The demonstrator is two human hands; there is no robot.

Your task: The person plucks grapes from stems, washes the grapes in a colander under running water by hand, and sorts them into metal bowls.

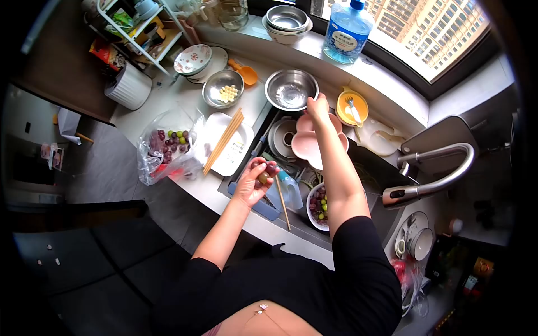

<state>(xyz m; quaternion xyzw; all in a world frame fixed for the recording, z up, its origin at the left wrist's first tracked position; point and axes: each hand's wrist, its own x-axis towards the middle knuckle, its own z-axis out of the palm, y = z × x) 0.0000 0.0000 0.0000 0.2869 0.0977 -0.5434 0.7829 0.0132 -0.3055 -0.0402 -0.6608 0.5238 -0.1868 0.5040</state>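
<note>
Several grapes (pixel 263 176), dark red and greenish, rest in my left hand (pixel 253 182), its fingers curled around them above the sink's left edge. My right hand (pixel 318 105) reaches to the back and grips the rim of a metal bowl (pixel 292 90), which looks wet inside. Just below that hand is a pink sectioned plate (pixel 309 141) over the sink. A white bowl of red and green grapes (pixel 318 206) sits in the sink, partly hidden by my right forearm. More grapes lie in a clear plastic bag (pixel 150 168) on the counter at left.
Chopsticks (pixel 225 140) lie across a white tray (pixel 236 158). Behind it stands a metal bowl with pale yellow pieces (pixel 223 89). A curved faucet (pixel 437 168) rises at right. A large water bottle (pixel 347 33) stands on the sill; a yellow dish (pixel 353 106) holds a fork.
</note>
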